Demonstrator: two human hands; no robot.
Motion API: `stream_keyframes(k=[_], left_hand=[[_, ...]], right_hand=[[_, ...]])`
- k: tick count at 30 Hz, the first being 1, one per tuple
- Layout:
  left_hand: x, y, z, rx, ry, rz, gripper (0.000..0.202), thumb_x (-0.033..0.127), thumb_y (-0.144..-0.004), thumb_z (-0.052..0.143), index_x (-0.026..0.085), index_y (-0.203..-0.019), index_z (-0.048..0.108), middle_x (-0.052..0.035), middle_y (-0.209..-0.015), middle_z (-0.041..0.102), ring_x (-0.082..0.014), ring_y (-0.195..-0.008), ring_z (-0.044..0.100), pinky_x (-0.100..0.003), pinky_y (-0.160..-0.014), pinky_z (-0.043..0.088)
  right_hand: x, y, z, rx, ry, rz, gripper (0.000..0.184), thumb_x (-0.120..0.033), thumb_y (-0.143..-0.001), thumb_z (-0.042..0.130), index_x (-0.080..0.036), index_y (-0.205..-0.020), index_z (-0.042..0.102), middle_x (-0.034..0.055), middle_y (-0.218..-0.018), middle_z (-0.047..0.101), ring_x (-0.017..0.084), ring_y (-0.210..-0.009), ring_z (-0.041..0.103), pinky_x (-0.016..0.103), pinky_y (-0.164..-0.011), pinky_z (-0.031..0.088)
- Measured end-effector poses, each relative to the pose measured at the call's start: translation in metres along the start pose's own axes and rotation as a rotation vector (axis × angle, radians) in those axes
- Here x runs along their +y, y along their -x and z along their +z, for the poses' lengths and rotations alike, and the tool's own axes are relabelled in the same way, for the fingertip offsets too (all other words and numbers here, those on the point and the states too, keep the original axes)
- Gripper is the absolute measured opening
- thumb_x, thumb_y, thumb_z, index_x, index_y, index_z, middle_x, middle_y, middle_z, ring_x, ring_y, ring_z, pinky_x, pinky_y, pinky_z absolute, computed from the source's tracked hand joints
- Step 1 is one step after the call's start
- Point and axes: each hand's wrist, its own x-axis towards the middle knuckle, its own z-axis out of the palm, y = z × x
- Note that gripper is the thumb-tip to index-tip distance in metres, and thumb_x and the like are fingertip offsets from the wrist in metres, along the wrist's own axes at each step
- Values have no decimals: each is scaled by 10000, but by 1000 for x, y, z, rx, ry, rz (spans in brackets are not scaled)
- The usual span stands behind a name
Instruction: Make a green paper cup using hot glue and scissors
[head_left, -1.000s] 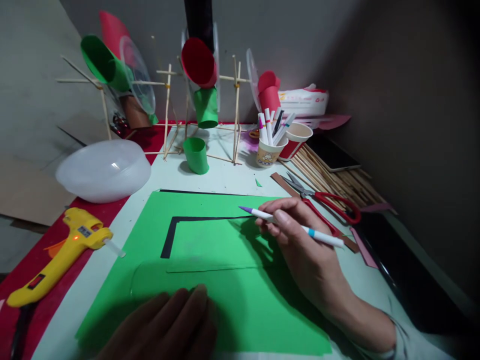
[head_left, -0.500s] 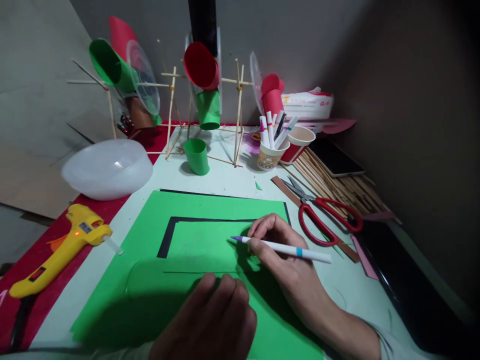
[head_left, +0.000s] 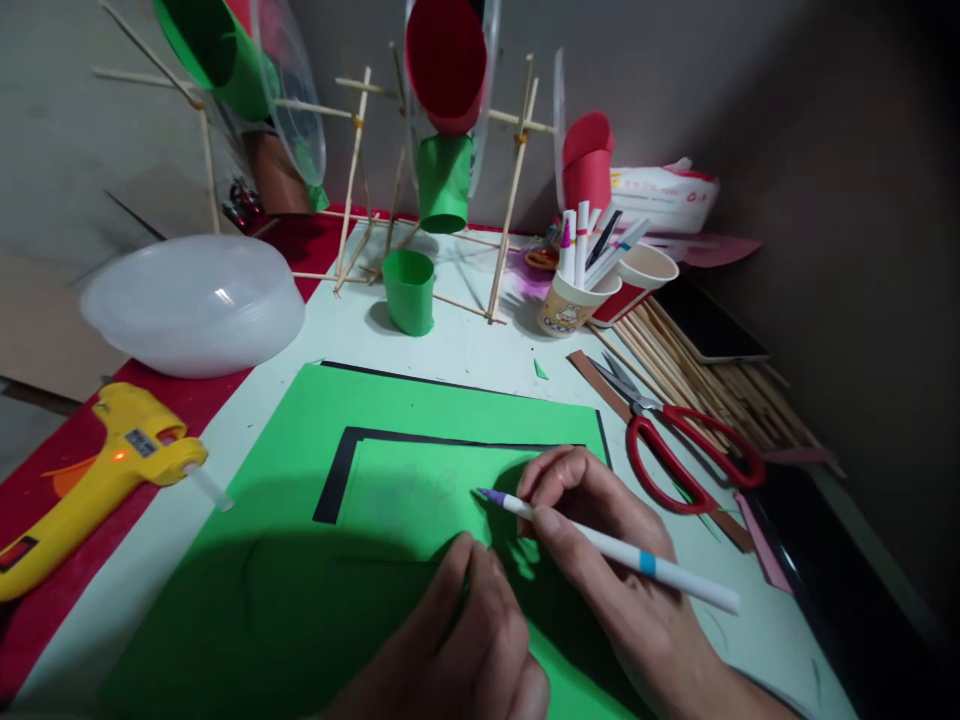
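In my right hand (head_left: 615, 560) is a white marker (head_left: 622, 550) with a purple tip and a blue band, pinched between thumb and fingers. Its tip points left, over a small green paper rectangle (head_left: 397, 500). My left hand (head_left: 465, 640) is closed at the rectangle's lower edge, its fingertips bunched together; what they pinch, if anything, is hidden. Black paper (head_left: 334, 490) shows along the rectangle's left and top edges. Beneath lies a large green sheet (head_left: 300, 420), with a thin black strip showing along its far edge.
A yellow glue gun (head_left: 112, 490) with a lit orange light lies left, near a translucent bowl (head_left: 195, 310). Red-handled scissors (head_left: 667, 440) lie right, beside wooden sticks (head_left: 667, 350). Behind are a cup of markers (head_left: 566, 305), a green paper tube (head_left: 409, 295) and a stick frame (head_left: 510, 200).
The view has shifted closer and lower. My left hand has moved up onto the rectangle's lower edge, its fingertips now bunched. The marker's tip stays over the rectangle.
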Motion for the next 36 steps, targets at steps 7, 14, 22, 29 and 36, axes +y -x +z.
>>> stream_keyframes(k=[7,14,22,29,36], left_hand=[[2,2,9,-8,-76,7,298,159,-1003,333,167,-867,598,-43,-941,726,-211,-918,645,-422,-922,497],[9,2,17,35,-52,-85,350,176,-1015,307,140,-900,636,-57,-1006,730,-222,-1011,638,-404,-929,492],[2,2,10,2,-11,-1,338,132,-1006,301,174,-788,556,-60,-974,745,-234,-970,659,-444,-931,481],[1,3,8,13,1,15,288,111,-972,350,148,-815,588,-89,-976,743,-255,-987,664,-448,-916,497],[1,5,7,-2,-5,37,282,113,-967,348,146,-812,582,-101,-985,745,-271,-992,667,-473,-924,487]], right_hand=[[4,5,-3,13,103,12,161,-222,-948,553,-236,-788,545,7,-816,564,150,-757,561,211,-614,493],[6,7,-6,2,112,43,69,-242,-958,570,-269,-900,544,-1,-887,577,147,-832,586,197,-667,522],[3,-1,0,87,119,-9,117,-172,-865,614,-218,-762,584,8,-794,612,123,-696,607,196,-595,527],[0,0,2,110,133,-15,139,-189,-824,604,-198,-693,558,19,-727,603,137,-634,571,236,-540,488],[0,1,1,92,111,-23,146,-174,-812,579,-204,-676,537,9,-703,576,146,-625,535,259,-533,451]])
